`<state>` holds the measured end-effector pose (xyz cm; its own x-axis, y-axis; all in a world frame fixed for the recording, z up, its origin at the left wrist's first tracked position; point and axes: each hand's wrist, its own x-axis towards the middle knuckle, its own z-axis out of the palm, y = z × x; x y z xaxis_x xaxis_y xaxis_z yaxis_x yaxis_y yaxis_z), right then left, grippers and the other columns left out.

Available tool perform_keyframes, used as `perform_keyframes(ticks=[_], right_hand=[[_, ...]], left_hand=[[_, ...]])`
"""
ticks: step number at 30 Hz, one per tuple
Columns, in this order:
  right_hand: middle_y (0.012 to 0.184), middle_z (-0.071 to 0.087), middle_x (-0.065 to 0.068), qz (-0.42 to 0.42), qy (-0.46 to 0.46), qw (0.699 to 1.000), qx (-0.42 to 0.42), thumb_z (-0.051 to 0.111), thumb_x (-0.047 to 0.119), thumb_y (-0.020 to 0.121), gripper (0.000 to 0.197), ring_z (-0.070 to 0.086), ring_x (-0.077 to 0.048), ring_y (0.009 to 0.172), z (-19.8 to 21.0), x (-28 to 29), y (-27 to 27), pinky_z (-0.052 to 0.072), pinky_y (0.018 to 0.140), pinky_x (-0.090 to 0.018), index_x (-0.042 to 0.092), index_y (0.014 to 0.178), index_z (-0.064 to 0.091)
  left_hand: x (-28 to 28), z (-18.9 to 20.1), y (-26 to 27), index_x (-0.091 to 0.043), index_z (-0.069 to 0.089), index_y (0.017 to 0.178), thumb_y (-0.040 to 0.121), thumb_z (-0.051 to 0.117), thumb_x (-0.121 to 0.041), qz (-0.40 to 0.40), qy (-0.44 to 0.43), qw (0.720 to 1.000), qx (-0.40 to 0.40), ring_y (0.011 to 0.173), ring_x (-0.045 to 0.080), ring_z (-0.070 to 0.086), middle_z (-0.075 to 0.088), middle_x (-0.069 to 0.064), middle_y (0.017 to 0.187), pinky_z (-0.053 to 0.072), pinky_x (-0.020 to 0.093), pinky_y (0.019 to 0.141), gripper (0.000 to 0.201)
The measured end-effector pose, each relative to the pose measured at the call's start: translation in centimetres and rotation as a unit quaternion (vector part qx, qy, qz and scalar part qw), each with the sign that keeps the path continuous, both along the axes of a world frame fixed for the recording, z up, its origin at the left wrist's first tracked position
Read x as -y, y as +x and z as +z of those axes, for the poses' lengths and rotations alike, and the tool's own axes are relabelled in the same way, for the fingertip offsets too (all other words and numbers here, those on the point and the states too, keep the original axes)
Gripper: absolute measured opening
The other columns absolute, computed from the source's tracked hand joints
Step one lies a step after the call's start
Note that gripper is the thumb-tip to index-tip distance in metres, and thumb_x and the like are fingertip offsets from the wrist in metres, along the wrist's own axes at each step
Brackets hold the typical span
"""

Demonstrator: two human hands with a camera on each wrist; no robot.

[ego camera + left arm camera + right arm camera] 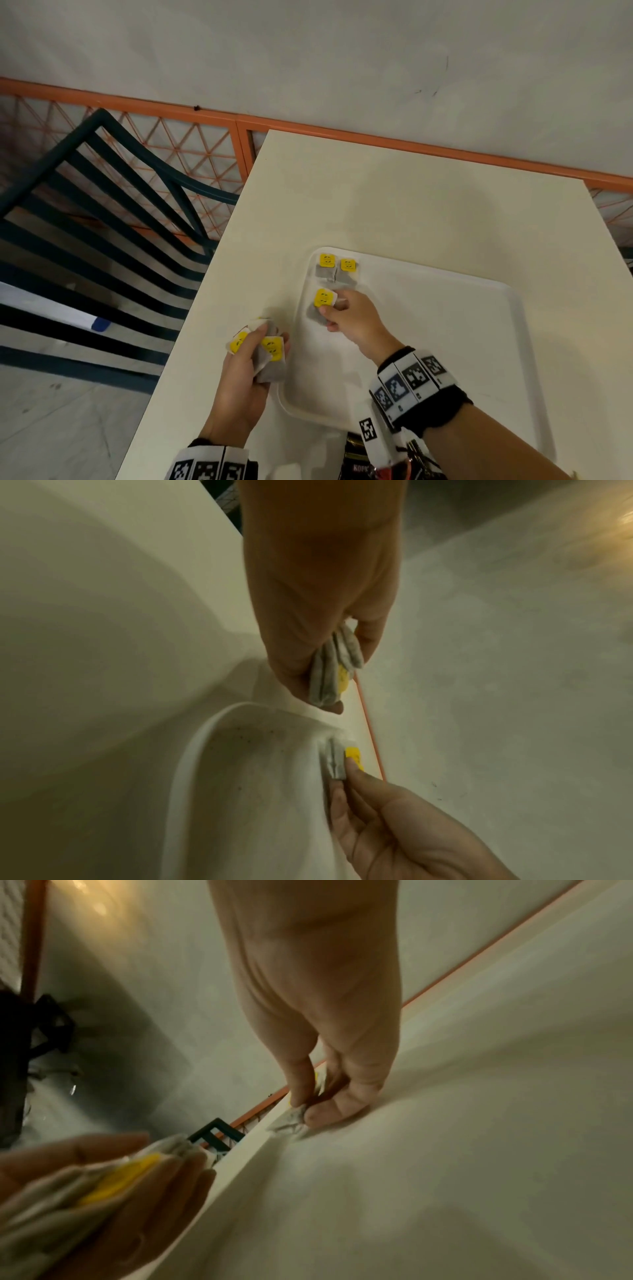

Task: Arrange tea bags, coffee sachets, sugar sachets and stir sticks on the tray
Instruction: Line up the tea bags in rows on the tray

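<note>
1. At the tray's (pixel 513 342) far left corner, a third tea bag (pixel 320 305) lay on the tray floor, pinched between thumb and fingers of the right hand (pixel 352 317).
2. Two placed tea bags (pixel 337 270) sat side by side just beyond it.
3. Beside the tray's left rim, the left hand (pixel 246 373) gripped a bundle of spare tea bags (pixel 270 356) over the table (pixel 411 205).
4. Tea-bag laying seemed under way; next, release this bag squarely, then draw another from the bundle.
5. Dark sachets (pixel 356 459) waited at the near edge.
</note>
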<state>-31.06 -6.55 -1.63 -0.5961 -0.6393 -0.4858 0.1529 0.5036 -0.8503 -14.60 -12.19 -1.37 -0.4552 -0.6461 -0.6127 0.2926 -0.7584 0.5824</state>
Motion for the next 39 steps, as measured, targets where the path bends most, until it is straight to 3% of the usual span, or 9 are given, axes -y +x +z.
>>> perform_keyframes(ticks=[9,14,17,20,23,27,31,36,39], right_hand=[[0.096,0.064,-0.019,-0.032,0.041,0.991,-0.124,0.078,0.016,0.071,0.05,0.056,-0.024,0.073,-1.7,2.1,-0.5,0.046,0.064,-0.031,0.017,0.097,0.036],[0.092,0.053,-0.007,-0.028,0.038,0.989,-0.138,0.077,0.018,0.072,0.052,0.052,-0.021,0.082,-1.7,1.7,-0.6,0.048,0.069,-0.031,0.019,0.098,0.033],[0.078,0.048,0.006,-0.019,0.03,0.986,-0.164,0.071,0.02,0.079,0.042,0.05,-0.018,0.08,-0.5,1.1,-0.2,0.034,0.055,-0.011,0.018,0.104,0.038],[0.069,0.049,0.006,0.021,0.043,0.982,-0.181,0.062,0.03,0.086,0.023,0.05,-0.015,0.067,0.9,0.6,0.6,0.034,0.053,-0.016,0.016,0.096,0.047],[0.075,0.058,0.0,0.105,0.047,0.988,-0.104,0.052,0.041,0.09,0.024,0.053,-0.014,0.064,2.4,-0.2,1.5,0.04,0.06,-0.022,0.019,0.081,0.053],[0.076,0.058,0.0,0.154,0.026,0.984,0.087,0.06,0.034,0.087,0.024,0.057,-0.012,0.062,3.9,-1.6,2.8,0.049,0.056,-0.021,0.012,0.097,0.056],[0.082,0.057,-0.001,0.151,-0.001,0.984,0.097,0.065,0.015,0.085,0.015,0.06,-0.013,0.069,3.5,-2.5,3.6,0.053,0.066,-0.025,0.012,0.091,0.052],[0.08,0.053,-0.005,0.1,-0.028,0.986,0.126,0.057,0.008,0.089,0.01,0.054,-0.012,0.063,3.0,-3.1,3.3,0.055,0.06,-0.024,0.011,0.085,0.049],[0.076,0.056,-0.005,0.07,-0.036,0.991,0.105,0.057,0.004,0.089,0.013,0.053,-0.014,0.057,2.4,-3.3,2.6,0.054,0.053,-0.023,0.012,0.082,0.05]], left_hand=[[-0.6,0.1,0.4,0.0,0.061,0.09,0.083,0.036,0.001,-0.025,-0.032,0.999,-0.036,0.072,0.022,0.067,0.064,0.013,0.081,0.058,0.03,0.071,0.026],[-0.9,0.9,0.0,-0.009,0.069,0.082,0.059,0.063,-0.011,-0.061,-0.074,0.995,-0.029,0.075,0.024,0.062,0.061,0.012,0.073,0.053,0.029,0.071,0.023],[-1.0,0.7,-0.1,-0.012,0.065,0.105,0.07,0.063,-0.01,-0.076,-0.081,0.994,-0.015,0.078,0.021,0.068,0.07,0.011,0.082,0.05,0.027,0.063,0.036],[-1.1,0.5,-0.3,-0.009,0.055,0.123,0.089,0.047,-0.007,-0.07,-0.07,0.995,-0.016,0.081,0.02,0.069,0.068,0.016,0.096,0.055,0.022,0.058,0.035],[-1.1,0.7,-0.6,-0.006,0.052,0.125,0.09,0.044,-0.008,-0.068,-0.07,0.995,-0.023,0.081,0.02,0.065,0.065,0.015,0.096,0.052,0.022,0.053,0.036],[-1.1,1.2,-0.7,-0.004,0.054,0.12,0.087,0.046,-0.012,-0.068,-0.101,0.992,-0.044,0.073,0.024,0.055,0.061,0.015,0.089,0.048,0.024,0.049,0.035],[-1.3,1.4,-0.8,-0.005,0.052,0.123,0.088,0.044,-0.012,-0.086,-0.119,0.988,-0.037,0.095,0.034,0.06,0.061,0.022,0.106,0.056,0.033,0.063,0.036],[-1.3,1.0,-0.6,-0.004,0.05,0.126,0.092,0.042,-0.012,-0.08,-0.114,0.99,-0.037,0.097,0.029,0.06,0.059,0.02,0.109,0.057,0.034,0.071,0.035],[-1.4,0.5,-0.6,-0.01,0.058,0.114,0.094,0.04,-0.008,-0.068,-0.112,0.991,-0.034,0.081,0.019,0.06,0.06,0.012,0.089,0.055,0.026,0.07,0.027]])
